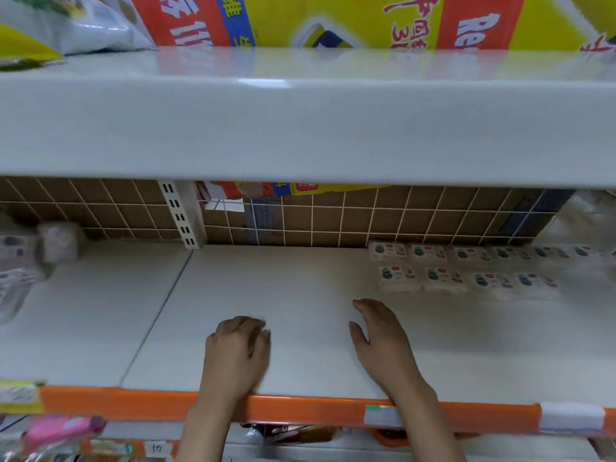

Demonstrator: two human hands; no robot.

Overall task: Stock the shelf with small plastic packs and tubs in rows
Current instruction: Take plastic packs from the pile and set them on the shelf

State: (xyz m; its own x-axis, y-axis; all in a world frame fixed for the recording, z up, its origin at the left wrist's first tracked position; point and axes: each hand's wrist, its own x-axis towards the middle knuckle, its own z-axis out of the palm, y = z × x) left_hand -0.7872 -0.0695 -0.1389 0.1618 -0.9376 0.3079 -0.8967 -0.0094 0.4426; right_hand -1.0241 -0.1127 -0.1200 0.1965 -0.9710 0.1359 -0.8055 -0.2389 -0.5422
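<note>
Both my hands reach over the orange front edge onto a white shelf [266, 288]. My left hand [238, 348] hovers over the bare board with its fingers curled under, holding nothing. My right hand [380, 335] lies a little further in, fingers straight and relaxed, empty. Several small flat plastic packs [433, 278] with green and red labels lie in two rows at the back right of the shelf, apart from both hands. The nearest pack is a short way beyond and right of my right hand.
An upper white shelf [300, 128] overhangs, carrying large yellow and red bags [333, 18]. A wire grid over cardboard [333, 218] backs the shelf. Wrapped goods [33, 255] sit at the far left. An orange price rail [300, 411] runs along the front, with packets [60, 431] below.
</note>
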